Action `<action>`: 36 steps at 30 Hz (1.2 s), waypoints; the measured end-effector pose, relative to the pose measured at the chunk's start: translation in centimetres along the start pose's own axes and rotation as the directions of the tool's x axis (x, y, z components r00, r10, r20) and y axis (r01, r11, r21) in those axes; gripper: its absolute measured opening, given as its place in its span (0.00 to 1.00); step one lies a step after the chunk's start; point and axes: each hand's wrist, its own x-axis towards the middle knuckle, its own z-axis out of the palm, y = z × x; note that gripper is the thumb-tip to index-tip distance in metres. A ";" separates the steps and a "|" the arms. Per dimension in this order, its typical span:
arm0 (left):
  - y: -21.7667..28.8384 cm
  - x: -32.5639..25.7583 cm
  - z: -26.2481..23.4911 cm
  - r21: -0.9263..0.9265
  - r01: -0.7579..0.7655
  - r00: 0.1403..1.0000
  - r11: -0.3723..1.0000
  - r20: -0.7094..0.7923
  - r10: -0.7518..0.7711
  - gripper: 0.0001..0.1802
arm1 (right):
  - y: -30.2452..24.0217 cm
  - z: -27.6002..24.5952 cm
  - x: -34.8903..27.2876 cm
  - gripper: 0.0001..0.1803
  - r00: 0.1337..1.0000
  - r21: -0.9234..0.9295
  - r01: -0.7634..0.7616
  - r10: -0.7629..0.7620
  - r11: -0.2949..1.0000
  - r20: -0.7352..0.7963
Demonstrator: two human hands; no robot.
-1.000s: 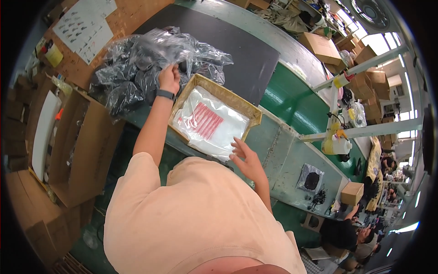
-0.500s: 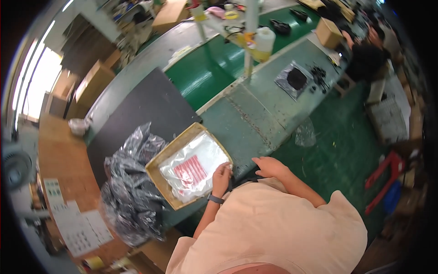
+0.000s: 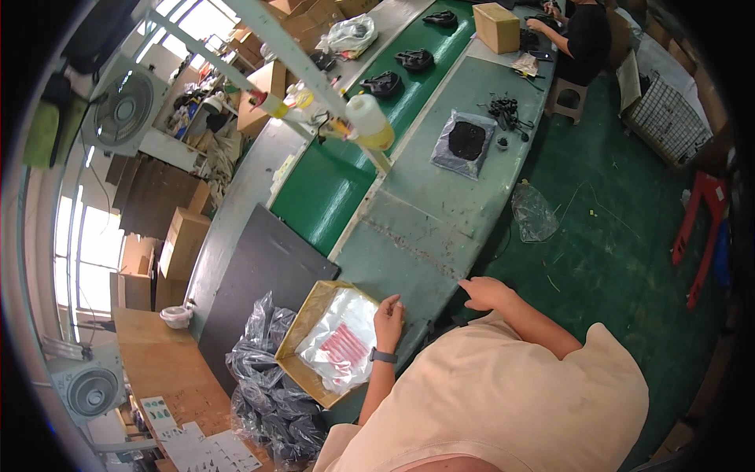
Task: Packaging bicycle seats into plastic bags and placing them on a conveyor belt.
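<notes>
A yellow-brown open box (image 3: 292, 358) stands on the bench to my left, tilted in the view. Inside lies a silvery plastic bag (image 3: 358, 315) with a red striped print. Just right of the box's rim is my left hand (image 3: 388, 321), a dark band on its wrist. Its fingers are loosely bent and a little apart, with nothing visible in them. My right hand (image 3: 487, 294) rests by the near edge of the green bench (image 3: 421, 259), fingers stretched out and holding nothing. Black items in clear plastic bags (image 3: 271, 393) are heaped left of the box.
A dark grey board (image 3: 255, 279) lies behind the bagged heap. Along the bench are a bag with black granular-looking contents (image 3: 468, 141), small black parts (image 3: 510, 112) and a carton (image 3: 497, 28). A green conveyor belt (image 3: 326, 193) carries black items. A co-worker (image 3: 588, 39) sits at the far right.
My view has swung, showing more of the far bench and the co-worker. My left hand has come off the box's rim to its right. My right hand remains near the bench edge.
</notes>
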 end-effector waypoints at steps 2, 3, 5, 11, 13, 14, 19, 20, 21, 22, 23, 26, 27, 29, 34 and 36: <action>0.9 0.2 4.0 -0.031 0.068 0.998 0.997 0.008 -0.068 0.17 | 2.9 -1.4 -0.2 0.29 0.996 0.027 0.050 -0.048 0.998 -0.078; 1.4 0.2 6.1 -0.019 0.065 0.998 0.998 0.011 -0.065 0.17 | 4.2 -2.1 -0.4 0.29 0.984 0.040 0.102 -0.095 0.994 -0.150; 2.2 0.3 10.5 -0.034 0.064 0.990 0.997 0.131 -0.059 0.17 | 7.1 -3.6 -1.3 0.29 0.984 0.054 0.095 -0.086 0.994 -0.157; 9.1 1.2 21.1 0.442 -0.183 0.897 0.878 0.440 -0.034 0.21 | 17.2 -7.8 -4.4 0.32 0.996 0.026 -0.082 0.083 0.996 -0.024; 11.2 1.9 22.9 0.457 -0.195 0.872 0.868 0.486 -0.060 0.22 | 20.6 -8.7 -5.0 0.32 0.995 0.042 -0.099 0.100 0.994 -0.013; 11.6 2.5 23.3 0.462 -0.197 0.874 0.864 0.483 -0.059 0.22 | 22.0 -9.4 -5.3 0.32 0.995 0.045 -0.093 0.094 0.995 -0.017; 12.2 6.6 23.1 0.522 -0.252 0.870 0.815 0.490 -0.045 0.24 | 27.3 -11.7 -5.7 0.31 0.959 0.064 -0.259 0.265 0.964 -0.102; 12.1 7.6 22.2 0.523 -0.255 0.871 0.813 0.490 -0.042 0.24 | 26.9 -13.2 -5.6 0.32 0.952 0.078 -0.288 0.295 0.954 -0.087; 12.1 9.1 21.5 0.491 -0.255 0.882 0.833 0.471 -0.008 0.24 | 26.8 -13.9 -5.2 0.32 0.947 0.083 -0.300 0.307 0.950 -0.093; 12.1 10.6 20.6 0.456 -0.257 0.891 0.852 0.453 0.026 0.23 | 26.7 -14.5 -4.9 0.32 0.943 0.100 -0.296 0.307 0.950 -0.129; 12.5 12.1 19.5 0.384 -0.233 0.909 0.893 0.412 0.061 0.23 | 26.3 -15.2 -4.3 0.32 0.940 0.108 -0.285 0.300 0.952 -0.164; 18.5 18.2 16.3 0.382 -0.282 0.953 0.880 0.221 0.209 0.21 | 25.2 -15.9 -2.0 0.34 0.943 0.183 -0.197 0.238 0.963 -0.235; 22.0 20.1 15.2 0.422 -0.343 0.939 0.839 0.143 0.312 0.19 | 24.8 -15.9 -0.9 0.37 0.954 0.177 -0.159 0.198 0.971 -0.226; 29.6 23.9 13.1 0.435 -0.419 0.882 0.797 -0.015 0.472 0.15 | 23.2 -16.8 0.5 0.38 0.969 0.211 -0.101 0.144 0.972 -0.203; 42.7 33.4 8.2 0.512 -0.562 0.538 0.649 -0.370 0.757 0.37 | 20.5 -21.3 4.4 0.39 0.991 0.141 -0.117 0.124 0.983 -0.045; 46.1 37.9 5.7 0.660 -0.508 0.397 0.553 -0.390 0.831 0.53 | 20.4 -23.1 6.4 0.39 0.993 0.111 -0.097 0.103 0.989 -0.049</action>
